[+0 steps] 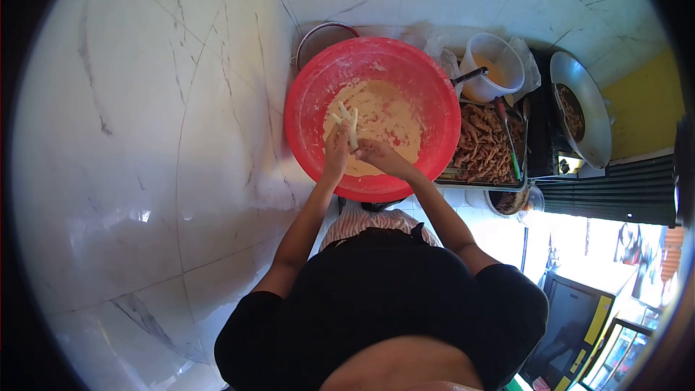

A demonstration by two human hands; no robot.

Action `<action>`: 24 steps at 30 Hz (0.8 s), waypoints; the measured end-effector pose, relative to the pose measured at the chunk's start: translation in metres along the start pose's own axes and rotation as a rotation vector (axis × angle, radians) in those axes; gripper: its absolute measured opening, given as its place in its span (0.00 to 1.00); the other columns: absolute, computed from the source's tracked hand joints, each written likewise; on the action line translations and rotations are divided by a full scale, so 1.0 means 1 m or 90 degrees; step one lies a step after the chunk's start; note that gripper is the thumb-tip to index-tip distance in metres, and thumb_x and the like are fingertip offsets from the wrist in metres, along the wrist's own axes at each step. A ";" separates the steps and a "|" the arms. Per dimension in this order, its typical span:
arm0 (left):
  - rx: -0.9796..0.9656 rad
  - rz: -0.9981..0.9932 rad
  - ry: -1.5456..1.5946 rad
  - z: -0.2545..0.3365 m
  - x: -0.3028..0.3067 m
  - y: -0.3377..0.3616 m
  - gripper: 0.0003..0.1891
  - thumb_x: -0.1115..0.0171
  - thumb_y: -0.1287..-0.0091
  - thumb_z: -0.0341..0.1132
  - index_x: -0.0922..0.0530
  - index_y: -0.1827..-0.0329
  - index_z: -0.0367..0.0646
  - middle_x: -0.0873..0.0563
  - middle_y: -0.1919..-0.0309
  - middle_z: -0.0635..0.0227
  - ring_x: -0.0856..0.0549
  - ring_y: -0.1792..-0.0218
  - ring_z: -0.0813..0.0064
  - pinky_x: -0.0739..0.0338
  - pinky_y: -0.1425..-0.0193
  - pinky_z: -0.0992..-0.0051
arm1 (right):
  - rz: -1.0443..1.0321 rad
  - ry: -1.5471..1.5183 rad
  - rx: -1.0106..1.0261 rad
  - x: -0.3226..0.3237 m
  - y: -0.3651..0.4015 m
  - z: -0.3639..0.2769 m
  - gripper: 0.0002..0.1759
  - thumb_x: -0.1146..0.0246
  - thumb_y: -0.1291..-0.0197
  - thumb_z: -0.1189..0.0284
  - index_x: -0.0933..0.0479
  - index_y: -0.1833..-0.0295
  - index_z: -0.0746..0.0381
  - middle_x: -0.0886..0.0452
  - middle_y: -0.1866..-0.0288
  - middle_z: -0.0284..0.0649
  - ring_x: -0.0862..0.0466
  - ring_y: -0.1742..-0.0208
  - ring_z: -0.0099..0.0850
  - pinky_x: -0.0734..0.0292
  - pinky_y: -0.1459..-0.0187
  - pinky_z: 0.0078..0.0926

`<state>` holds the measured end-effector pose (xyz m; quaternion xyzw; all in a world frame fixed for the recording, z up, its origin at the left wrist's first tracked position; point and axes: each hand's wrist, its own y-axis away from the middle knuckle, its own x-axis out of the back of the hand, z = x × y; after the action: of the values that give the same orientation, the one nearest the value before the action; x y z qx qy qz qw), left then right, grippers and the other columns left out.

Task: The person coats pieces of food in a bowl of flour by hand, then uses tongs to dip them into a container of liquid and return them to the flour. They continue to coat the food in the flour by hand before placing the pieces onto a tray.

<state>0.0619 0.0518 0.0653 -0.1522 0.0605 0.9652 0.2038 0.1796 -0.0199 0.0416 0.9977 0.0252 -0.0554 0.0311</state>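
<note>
A large red basin (300,127) holds pale flour (394,119) spread over its bottom. Above the flour, left of the basin's middle, my left hand (336,148) is closed on a pale, flour-coated chicken foot (352,130) with its toes pointing up and away from me. My right hand (380,156) is just to the right, its fingers drawn together near the lower end of the foot. Whether those fingers grip anything is too small to make out.
Right of the basin stands a tray of browned pieces (481,148) with green-handled tongs (515,156). Behind it is a white tub (496,51) of yellowish liquid. A wide metal pan (597,116) sits farther right. Marbled tiles (217,87) rise at the left.
</note>
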 end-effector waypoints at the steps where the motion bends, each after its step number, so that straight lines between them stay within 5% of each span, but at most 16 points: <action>1: 0.083 -0.056 0.016 -0.003 0.006 0.000 0.17 0.52 0.31 0.45 0.25 0.57 0.39 0.25 0.77 0.75 0.30 0.79 0.88 0.36 0.76 0.87 | -0.010 -0.015 0.000 -0.004 0.000 0.001 0.22 0.47 0.36 0.62 0.33 0.43 0.66 0.24 0.53 0.39 0.25 0.53 0.28 0.31 0.48 0.26; 3: 0.166 -0.110 0.031 -0.016 0.010 -0.002 0.16 0.51 0.31 0.45 0.26 0.58 0.39 0.25 0.77 0.75 0.29 0.79 0.88 0.35 0.76 0.86 | 0.024 -0.050 -0.004 -0.009 0.001 -0.008 0.20 0.47 0.35 0.63 0.32 0.45 0.66 0.24 0.56 0.38 0.24 0.55 0.27 0.30 0.49 0.25; 5: 0.057 -0.098 -0.009 -0.033 0.007 -0.003 0.15 0.50 0.31 0.44 0.27 0.61 0.40 0.26 0.77 0.74 0.28 0.79 0.87 0.34 0.76 0.85 | 0.060 -0.085 -0.007 -0.008 -0.001 -0.006 0.18 0.48 0.34 0.64 0.31 0.48 0.67 0.24 0.59 0.38 0.24 0.57 0.26 0.30 0.51 0.24; 10: 0.053 -0.169 0.013 -0.024 0.004 -0.004 0.15 0.51 0.30 0.43 0.26 0.59 0.38 0.25 0.76 0.72 0.28 0.78 0.86 0.33 0.75 0.84 | 0.113 -0.021 0.032 0.002 -0.003 0.012 0.12 0.51 0.33 0.68 0.30 0.62 0.66 0.27 0.71 0.32 0.28 0.68 0.21 0.30 0.62 0.22; 15: 0.066 -0.248 -0.011 -0.010 0.000 -0.003 0.17 0.53 0.30 0.43 0.26 0.56 0.35 0.24 0.75 0.71 0.27 0.76 0.85 0.32 0.72 0.82 | 0.112 0.005 -0.015 0.003 0.001 0.013 0.12 0.51 0.33 0.68 0.29 0.63 0.66 0.28 0.73 0.32 0.29 0.69 0.21 0.31 0.64 0.21; 24: 0.087 -0.149 -0.024 -0.017 0.006 -0.005 0.16 0.49 0.31 0.42 0.26 0.60 0.34 0.22 0.78 0.68 0.25 0.82 0.83 0.31 0.81 0.82 | 0.044 -0.056 -0.016 0.000 0.002 0.010 0.14 0.52 0.33 0.63 0.30 0.59 0.64 0.28 0.69 0.31 0.28 0.66 0.21 0.32 0.61 0.21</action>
<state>0.0628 0.0555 0.0474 -0.1259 0.1043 0.9310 0.3262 0.1783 -0.0229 0.0321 0.9941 -0.0101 -0.0977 0.0464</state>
